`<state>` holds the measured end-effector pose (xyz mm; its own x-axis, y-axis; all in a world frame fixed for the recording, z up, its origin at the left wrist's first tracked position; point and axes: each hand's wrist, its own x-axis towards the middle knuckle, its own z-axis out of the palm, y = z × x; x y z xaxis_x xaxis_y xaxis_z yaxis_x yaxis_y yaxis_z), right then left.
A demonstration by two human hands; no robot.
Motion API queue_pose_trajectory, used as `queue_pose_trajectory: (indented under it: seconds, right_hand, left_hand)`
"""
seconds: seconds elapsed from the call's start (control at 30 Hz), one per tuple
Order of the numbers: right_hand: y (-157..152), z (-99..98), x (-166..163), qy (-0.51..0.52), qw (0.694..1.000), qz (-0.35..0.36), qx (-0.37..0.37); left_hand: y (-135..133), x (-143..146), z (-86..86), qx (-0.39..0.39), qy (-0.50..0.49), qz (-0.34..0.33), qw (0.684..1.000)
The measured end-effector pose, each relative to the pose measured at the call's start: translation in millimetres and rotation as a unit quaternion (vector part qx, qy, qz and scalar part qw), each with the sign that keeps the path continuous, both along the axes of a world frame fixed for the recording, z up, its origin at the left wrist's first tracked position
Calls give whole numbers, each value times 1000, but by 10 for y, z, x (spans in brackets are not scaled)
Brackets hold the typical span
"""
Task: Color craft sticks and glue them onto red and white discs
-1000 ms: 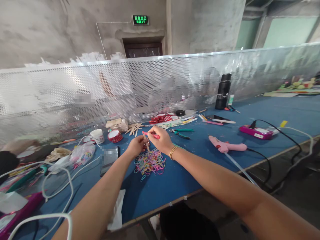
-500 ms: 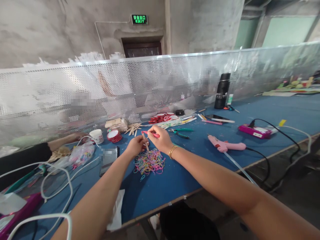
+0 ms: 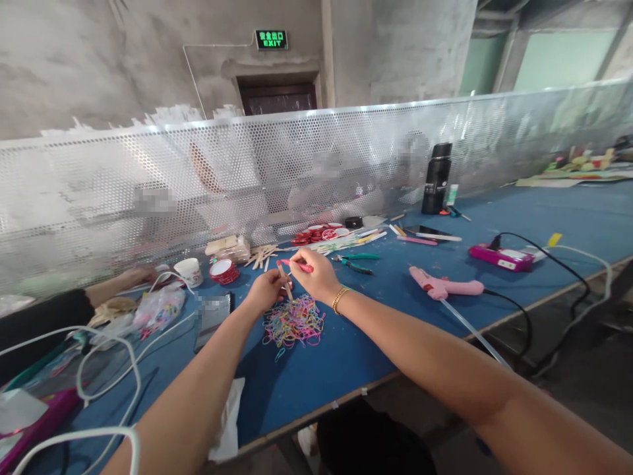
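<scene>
Above a pile of thin colourful loops (image 3: pixel 294 324) that look like small rubber bands, my left hand (image 3: pixel 266 290) pinches a flat wooden craft stick (image 3: pixel 286 284). The stick is tilted, its lower end close to the pile. My right hand (image 3: pixel 316 276), with a gold bracelet at the wrist, is closed around a red pen (image 3: pixel 303 267). The pen's tip points left and meets the upper end of the stick, though I cannot tell whether it touches. A dark phone (image 3: pixel 213 320) lies left of my left hand.
Teal-handled pliers (image 3: pixel 359 261), a pink glue gun (image 3: pixel 442 285) and a black flask (image 3: pixel 437 178) stand or lie to the right. Loose craft sticks (image 3: pixel 262 255), a red tape roll (image 3: pixel 223 270) and a white cup (image 3: pixel 188 271) are behind. Another person's arm (image 3: pixel 111 288) reaches in at left.
The whole view has shifted slightly, so things sit a little further left. Both hands keep the same hold on the craft stick and the red pen.
</scene>
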<state>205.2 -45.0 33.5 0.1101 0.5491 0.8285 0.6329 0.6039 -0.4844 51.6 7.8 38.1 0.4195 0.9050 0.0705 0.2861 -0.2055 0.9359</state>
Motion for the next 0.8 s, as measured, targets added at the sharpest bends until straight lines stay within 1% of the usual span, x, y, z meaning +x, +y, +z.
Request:
queue_pose_trajectory:
  seconds: [0.2,0.3,0.43,0.57,0.67,0.8]
  right_hand:
    - [-43,35,-24,-1,1000,15,2]
    - [-52,36,-30,-11,1000,7,-8]
    - [-50,40,-14,-2,1000,-12,-12]
    - [-43,39,-9,-3,1000,2,-7]
    - [-30,29,-7,-12,1000,3,-10]
    - [-18,24,9,3,1000,-2,-1]
  left_hand:
    - [-39,3,26,-2,12,-3,1000]
    - [-56,7,38,-3,15,6,1000]
    - [-51,3,36,-5,13,-1,1000]
    - [-40,0,32,-7,16,-11,1000]
    - [-47,5,37,-4,23,-7,1000]
    - [-49,9,37,-5,28,3,1000]
